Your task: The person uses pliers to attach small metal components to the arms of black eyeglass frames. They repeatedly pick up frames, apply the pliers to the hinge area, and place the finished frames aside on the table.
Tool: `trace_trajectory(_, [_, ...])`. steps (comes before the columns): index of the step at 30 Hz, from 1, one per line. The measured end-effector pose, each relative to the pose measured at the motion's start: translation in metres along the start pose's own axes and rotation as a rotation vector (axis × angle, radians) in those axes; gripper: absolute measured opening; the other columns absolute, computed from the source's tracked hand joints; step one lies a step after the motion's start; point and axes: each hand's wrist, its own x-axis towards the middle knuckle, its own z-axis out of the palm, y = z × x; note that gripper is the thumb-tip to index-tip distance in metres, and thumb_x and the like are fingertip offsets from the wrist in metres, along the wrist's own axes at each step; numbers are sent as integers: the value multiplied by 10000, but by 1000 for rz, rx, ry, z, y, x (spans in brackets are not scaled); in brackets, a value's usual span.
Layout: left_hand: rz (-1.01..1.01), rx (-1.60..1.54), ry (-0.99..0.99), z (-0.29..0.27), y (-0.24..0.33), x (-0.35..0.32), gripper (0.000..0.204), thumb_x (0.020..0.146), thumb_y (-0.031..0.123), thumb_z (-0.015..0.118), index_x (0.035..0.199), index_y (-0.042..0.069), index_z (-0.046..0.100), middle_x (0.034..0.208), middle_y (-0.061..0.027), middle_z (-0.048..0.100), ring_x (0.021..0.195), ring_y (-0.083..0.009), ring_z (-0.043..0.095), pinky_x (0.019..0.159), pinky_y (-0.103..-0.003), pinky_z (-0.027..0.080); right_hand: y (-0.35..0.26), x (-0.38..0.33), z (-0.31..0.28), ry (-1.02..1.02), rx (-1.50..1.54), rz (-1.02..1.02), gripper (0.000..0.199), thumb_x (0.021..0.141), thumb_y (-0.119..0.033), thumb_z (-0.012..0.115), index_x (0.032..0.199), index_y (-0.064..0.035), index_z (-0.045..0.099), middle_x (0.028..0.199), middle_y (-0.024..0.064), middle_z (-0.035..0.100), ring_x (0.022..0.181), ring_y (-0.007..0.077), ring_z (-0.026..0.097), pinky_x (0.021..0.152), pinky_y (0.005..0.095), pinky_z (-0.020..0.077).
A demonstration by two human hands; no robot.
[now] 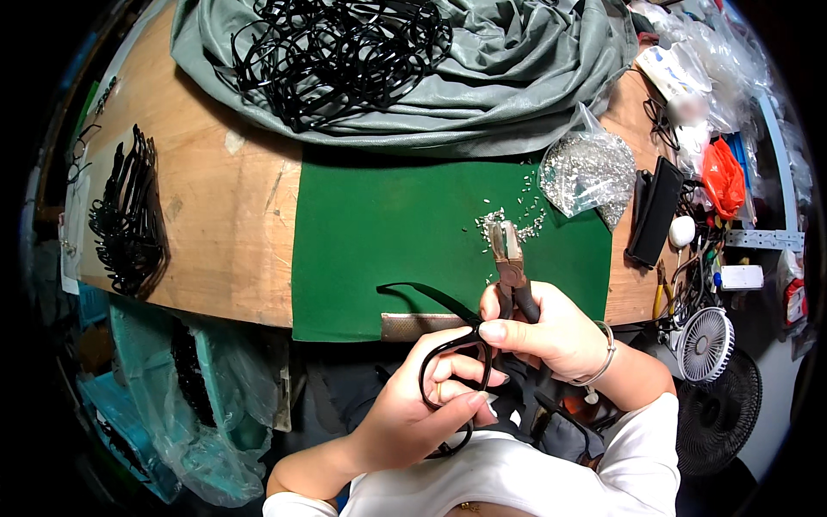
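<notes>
My left hand [392, 414] is closed around a black eyeglass frame [424, 376], its rims tilted near my body at the table's front edge. One temple arm [435, 297] of it points away over the green mat [379, 224]. In my right hand [560, 340] is a pair of pliers [512, 272], jaws pointing away from me and slightly parted. The thumb of that hand also presses on the frame near its hinge. Small silvery metal pieces [532, 226] lie scattered by the plier jaws. The far rim is partly hidden behind my left fingers.
A tangled heap of black eyeglass frames [336, 65] lies on grey cloth [517, 108] at the back. More frames [129, 224] are bunched at left. Right of the mat's middle sit a clear bag of metal pieces [581, 168], a black case [656, 211] and a white fan [705, 345].
</notes>
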Motion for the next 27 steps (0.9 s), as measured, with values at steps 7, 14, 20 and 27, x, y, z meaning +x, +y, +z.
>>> trace_trajectory(7, [94,256,58,3,-10,1,514,814,-38,458,1255,8,198,1017,-158,506,792,-128,579,724,-245,460,-2,-1,2,2,8,-38,183,810,-187,591,836,-38,488,684,-12,499,596,52,453,532,176,361])
trace_trajectory(14, [21,83,60,7,-2,-2,493,796,-85,449,1223,-1,216,1005,-173,514,747,-172,594,696,-256,476,17,1,-2,75,-69,-117,167,812,-182,588,833,-46,494,677,-33,482,592,23,406,514,164,322])
trace_trajectory(20, [-11,20,-21,1,4,-4,528,816,-56,446,1263,13,175,1019,-154,509,762,-137,576,690,-248,466,11,1,1,-44,94,-35,208,813,-239,584,832,-50,497,692,-28,486,615,31,415,539,184,338])
trace_trajectory(27, [-56,-43,-5,-1,11,-12,525,800,-91,454,1256,18,218,1024,-155,536,743,-150,587,674,-241,466,17,-9,-13,-57,-173,-111,212,832,-239,547,815,-33,500,695,4,510,661,75,481,621,220,393])
